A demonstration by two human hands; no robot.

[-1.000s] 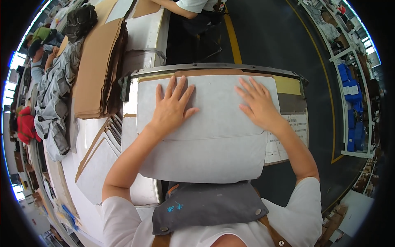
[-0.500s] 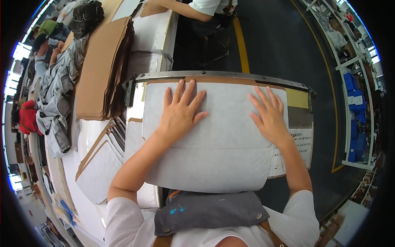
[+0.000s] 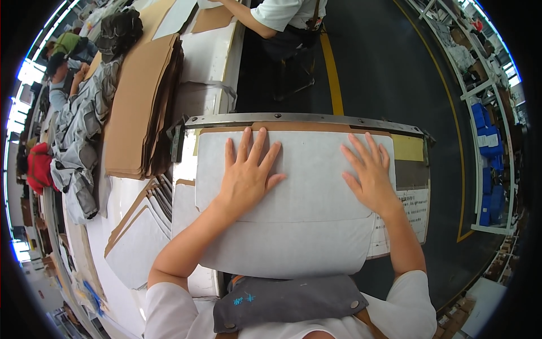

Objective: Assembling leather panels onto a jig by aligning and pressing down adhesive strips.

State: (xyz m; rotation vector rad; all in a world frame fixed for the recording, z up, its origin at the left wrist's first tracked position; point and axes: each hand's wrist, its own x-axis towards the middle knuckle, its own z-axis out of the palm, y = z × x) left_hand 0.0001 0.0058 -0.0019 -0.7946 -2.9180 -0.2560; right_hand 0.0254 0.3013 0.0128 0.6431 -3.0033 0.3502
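A large white sheet (image 3: 293, 243) with rounded lower corners lies in front of me, a crease running across it. Along its far edge shows a strip of brown cardboard (image 3: 316, 128), against a metal bar (image 3: 282, 117) that spans the work surface. My left hand (image 3: 248, 175) rests flat on the left part of the sheet, fingers spread toward the bar. On the right part lies my right hand (image 3: 370, 175), also flat with fingers apart. Neither hand grips anything. What lies beneath the sheet is mostly hidden.
To the left stands a tall stack of brown cardboard sheets (image 3: 141, 107), with fanned white-and-brown pieces (image 3: 138, 243) nearer me. Grey fabric (image 3: 79, 135) lies beyond. A co-worker (image 3: 276, 20) stands at the far table. Shelving with blue bins (image 3: 488, 141) lines the right aisle.
The whole view has shifted, so the bench sits slightly lower in the picture. My hands stay flat at the same places on the sheet. The co-worker at the far table has moved.
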